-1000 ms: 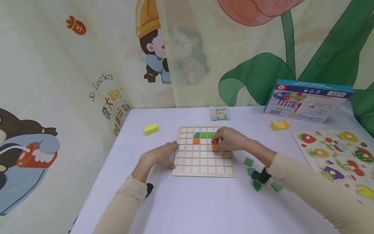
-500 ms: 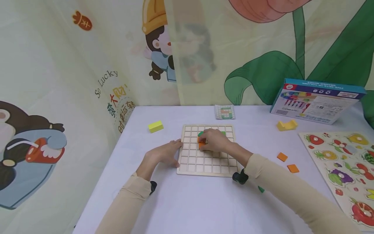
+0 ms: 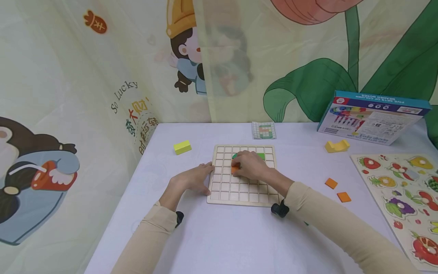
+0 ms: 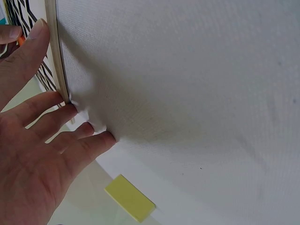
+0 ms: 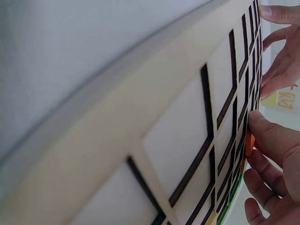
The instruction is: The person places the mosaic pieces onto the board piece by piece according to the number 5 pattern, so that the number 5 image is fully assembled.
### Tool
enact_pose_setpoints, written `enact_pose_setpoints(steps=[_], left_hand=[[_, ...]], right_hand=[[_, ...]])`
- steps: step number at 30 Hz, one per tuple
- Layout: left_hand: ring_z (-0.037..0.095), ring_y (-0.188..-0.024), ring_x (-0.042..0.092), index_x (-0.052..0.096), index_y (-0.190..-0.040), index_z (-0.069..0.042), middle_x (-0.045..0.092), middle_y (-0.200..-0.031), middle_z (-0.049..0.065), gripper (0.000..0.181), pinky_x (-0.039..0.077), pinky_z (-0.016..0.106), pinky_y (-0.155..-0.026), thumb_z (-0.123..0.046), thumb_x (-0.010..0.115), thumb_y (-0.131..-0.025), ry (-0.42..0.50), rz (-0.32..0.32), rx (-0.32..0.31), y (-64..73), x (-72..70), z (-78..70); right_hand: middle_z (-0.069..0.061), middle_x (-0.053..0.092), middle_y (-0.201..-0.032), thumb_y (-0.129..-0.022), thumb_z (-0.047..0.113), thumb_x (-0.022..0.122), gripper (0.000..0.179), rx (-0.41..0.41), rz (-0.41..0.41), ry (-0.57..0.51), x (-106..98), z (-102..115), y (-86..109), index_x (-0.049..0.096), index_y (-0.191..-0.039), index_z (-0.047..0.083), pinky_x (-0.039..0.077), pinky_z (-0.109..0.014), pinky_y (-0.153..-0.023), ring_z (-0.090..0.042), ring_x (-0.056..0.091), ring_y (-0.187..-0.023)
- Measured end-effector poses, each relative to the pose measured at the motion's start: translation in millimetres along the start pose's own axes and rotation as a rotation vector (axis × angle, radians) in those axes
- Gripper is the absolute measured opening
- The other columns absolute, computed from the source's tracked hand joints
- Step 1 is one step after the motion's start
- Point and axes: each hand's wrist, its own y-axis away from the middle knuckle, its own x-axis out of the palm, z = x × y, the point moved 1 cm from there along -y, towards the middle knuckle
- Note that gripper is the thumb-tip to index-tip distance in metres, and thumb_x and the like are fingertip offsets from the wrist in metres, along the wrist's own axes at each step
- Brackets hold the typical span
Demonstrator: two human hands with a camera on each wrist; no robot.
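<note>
A pale wooden grid board [image 3: 236, 190] lies on the table before me. My left hand [image 3: 192, 179] rests against its left edge with the fingers extended; in the left wrist view the thumb lies along the frame and the fingertips touch the cloth. Over the upper part of the grid, my right hand [image 3: 251, 165] pinches an orange square tile [image 5: 250, 142] between thumb and fingers, low against the squares. Green tiles [image 3: 261, 156] sit in a row farther up the board, partly hidden by the right hand.
Two loose orange tiles [image 3: 343, 197] lie right of the board. A yellow block [image 3: 182, 147] stands to the left, and a curved yellow block [image 3: 337, 146] to the right. Behind are a small pattern card [image 3: 264, 130] and a box [image 3: 373, 118]; a fruit picture board [image 3: 386, 198] lies far right.
My right hand has carried the orange tile leftward across the board and then settled. Its arm now covers most of the loose green tiles and uncovers two orange ones. The left hand stays put.
</note>
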Motion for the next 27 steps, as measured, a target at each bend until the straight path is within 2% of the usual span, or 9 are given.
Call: enact_pose_setpoints(steps=[13,18,23,27], left_hand=[[0.030,-0.150,0.017,0.032,-0.151,-0.008,0.020,-0.162,0.009,0.084,0.020,0.047,-0.123,-0.021,0.078,-0.081,-0.004,0.008,-0.016,0.5,-1.2,-0.2],[0.030,-0.151,0.016,0.032,-0.151,-0.008,0.020,-0.162,0.009,0.085,0.020,0.047,-0.123,-0.022,0.078,-0.081,-0.006,0.008,-0.026,0.3,-0.8,-1.7],[0.030,-0.150,0.018,0.032,-0.151,-0.008,0.020,-0.162,0.009,0.085,0.021,0.047,-0.123,-0.021,0.078,-0.081,-0.004,-0.001,-0.022,-0.5,0.2,-1.5],[0.030,-0.150,0.018,0.033,-0.151,-0.008,0.020,-0.163,0.008,0.085,0.021,0.047,-0.123,-0.022,0.078,-0.081,-0.010,-0.003,-0.019,-1.0,0.5,-0.4]], right_hand=[[-0.004,0.069,-0.102,-0.080,0.028,0.079,0.029,-0.003,-0.014,-0.044,0,-1,2.5,0.075,-0.103,0.012,0.054,-0.036,-0.082,-0.020,0.064,-0.095],[-0.004,0.068,-0.097,-0.083,0.023,0.077,0.026,0.004,-0.016,-0.118,-7,-7,8.7,0.075,-0.105,0.010,0.053,-0.032,-0.076,-0.019,0.062,-0.089],[-0.001,0.066,-0.090,-0.084,0.018,0.074,0.022,0.019,0.001,-0.194,-21,-29,23.7,0.074,-0.104,0.009,0.048,-0.026,-0.068,-0.014,0.056,-0.078],[0.000,0.066,-0.090,-0.085,0.018,0.073,0.023,0.094,0.047,-0.215,-35,-57,46.7,0.074,-0.106,0.010,0.047,-0.025,-0.067,-0.014,0.055,-0.080]])
